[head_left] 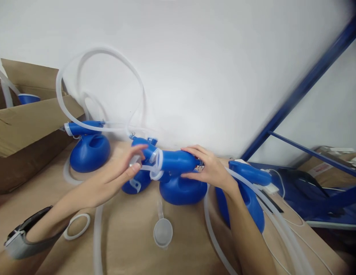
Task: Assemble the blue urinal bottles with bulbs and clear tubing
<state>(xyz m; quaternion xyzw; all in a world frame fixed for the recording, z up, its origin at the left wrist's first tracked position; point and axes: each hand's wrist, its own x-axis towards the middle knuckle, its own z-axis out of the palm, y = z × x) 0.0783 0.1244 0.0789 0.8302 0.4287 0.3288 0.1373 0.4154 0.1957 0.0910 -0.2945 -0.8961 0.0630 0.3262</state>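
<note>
My right hand (209, 168) is wrapped round the hose end of a blue bottle (183, 191) whose wide neck lies toward the left. My left hand (120, 172) pinches a small translucent piece (135, 161) at the left of that neck. A translucent strap runs from this piece to a white ring (158, 164) on the bottle's mouth. Behind my left fingers is another blue bottle (143, 145), partly hidden. A translucent round cap (163, 232) with a strap lies on the table (132, 236) in front.
Another blue bottle (90, 152) stands left, beside an open cardboard box (31, 126). One more blue bottle (252, 202) is partly behind my right forearm. A clear hose (99, 236) and a white ring (77, 227) lie front left. A blue metal frame (304, 88) rises at right.
</note>
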